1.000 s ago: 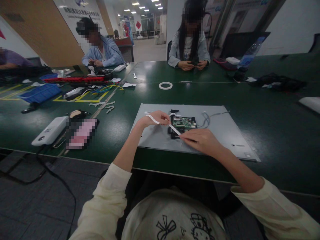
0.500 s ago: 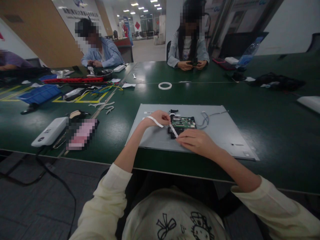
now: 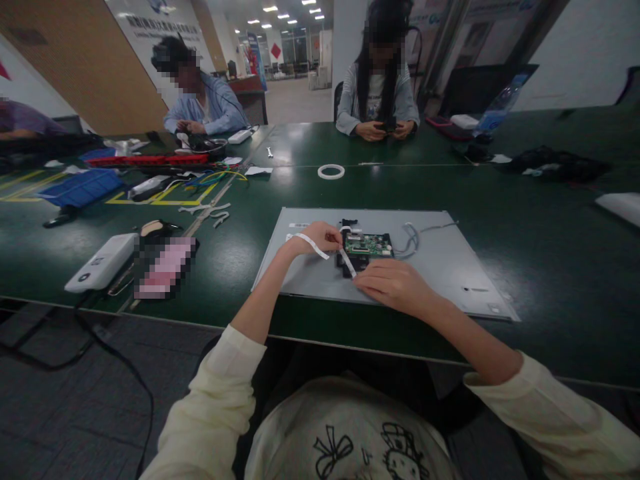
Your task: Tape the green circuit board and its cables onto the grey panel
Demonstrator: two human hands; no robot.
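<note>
A short strip of white tape (image 3: 349,262) stretches between my two hands. My left hand (image 3: 320,238) pinches its upper end, and the fingers of my right hand (image 3: 387,283) close on its lower end. Another white tape strip (image 3: 314,245) lies across the back of my left hand, its free end hanging off. Beneath and beside the tape are black parts (image 3: 345,269) and a green circuit board (image 3: 371,245), which rest on a large grey flat panel (image 3: 440,267). Grey cables (image 3: 413,240) run from the board's right side across the panel.
A roll of white tape (image 3: 331,172) lies behind the panel. To my left are a pink phone (image 3: 167,267), a white power bank (image 3: 103,263) with a black cable, tape scraps (image 3: 220,218) and a blue bin (image 3: 80,188). Two people (image 3: 377,87) sit across the table; another is at far left.
Almost nothing differs. Both hands keep their places with the tape strip between them, and the whole view has shifted very slightly.
</note>
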